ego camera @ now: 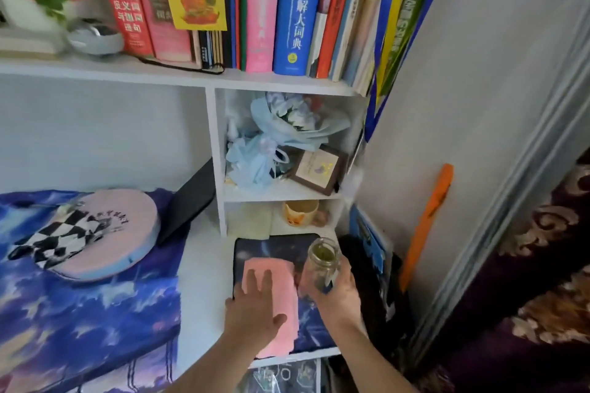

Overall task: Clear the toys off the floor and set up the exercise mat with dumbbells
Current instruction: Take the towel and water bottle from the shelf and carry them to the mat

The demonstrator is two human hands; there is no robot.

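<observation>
A white shelf unit (214,150) packed with books fills the wall, and below it a white worktop (204,290) carries a dark mat-like pad (277,249) with a starry print. On that pad lies a pink cloth (281,293), its long axis running away from the person toward the shelf. The left hand (255,306) is spread flat, fingers wide, palm pressing on the cloth and gripping nothing. Just to the right, touching the cloth's edge, the right hand (338,290) is curled round a small glass jar (319,265), held upright just above the pad. No toys, exercise mat or dumbbells are anywhere I can see, and the floor is out of sight, so I'd say the task proper hasn't started here
</observation>
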